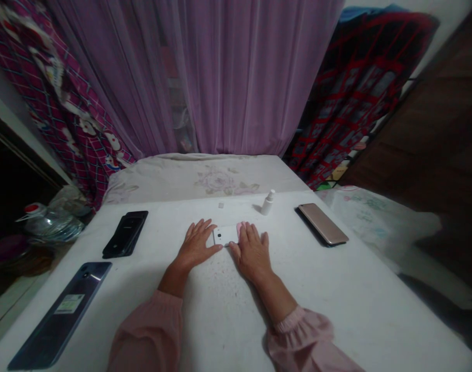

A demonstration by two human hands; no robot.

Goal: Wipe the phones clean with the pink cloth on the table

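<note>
My left hand [197,245] lies palm down on the white table [204,310], fingers spread, its thumb against the lower edge of a small white phone-like device [223,236]. My right hand [253,253] lies flat on the other side of that device, its fingertips beside a small pink piece [239,230]. Neither hand is lifting anything. Beyond them stand a small white spray bottle [267,203] and a tiny white cube [221,205]. Pink sleeves cover both forearms.
On the table lie a gold phone [323,223] on the right, a black phone [125,234] on the left and a dark blue phone [61,315] at the near left. A pale floral cushion [200,178] and purple curtain [220,77] lie beyond the far edge.
</note>
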